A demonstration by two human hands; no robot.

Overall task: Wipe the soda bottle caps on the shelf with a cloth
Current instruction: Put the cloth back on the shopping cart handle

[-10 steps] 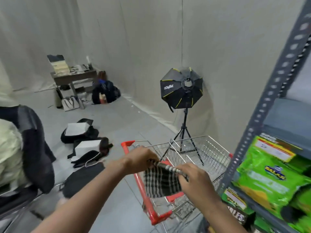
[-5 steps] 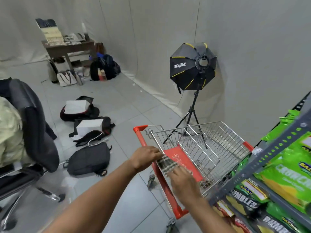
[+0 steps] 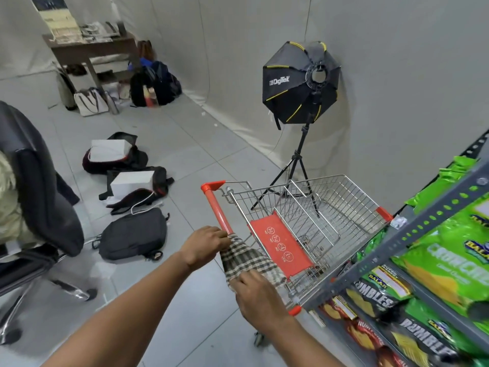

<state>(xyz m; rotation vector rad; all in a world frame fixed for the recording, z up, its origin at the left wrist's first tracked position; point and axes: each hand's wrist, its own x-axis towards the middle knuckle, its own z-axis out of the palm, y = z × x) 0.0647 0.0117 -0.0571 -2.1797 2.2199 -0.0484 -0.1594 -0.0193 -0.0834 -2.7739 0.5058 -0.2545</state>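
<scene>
Checked cloth [image 3: 247,260], lower centre of frame, was pinched by your left hand [image 3: 205,245] and right hand [image 3: 258,298]; you needed it folded into a firm pad.

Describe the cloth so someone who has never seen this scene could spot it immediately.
Start at the metal shopping cart with the red handle, beside the snack shelf. At the near end of that handle, the left hand and right hand hold the cloth between them. It is the only checked fabric there, dark and pale plaid against bare wire and red plastic.
</scene>
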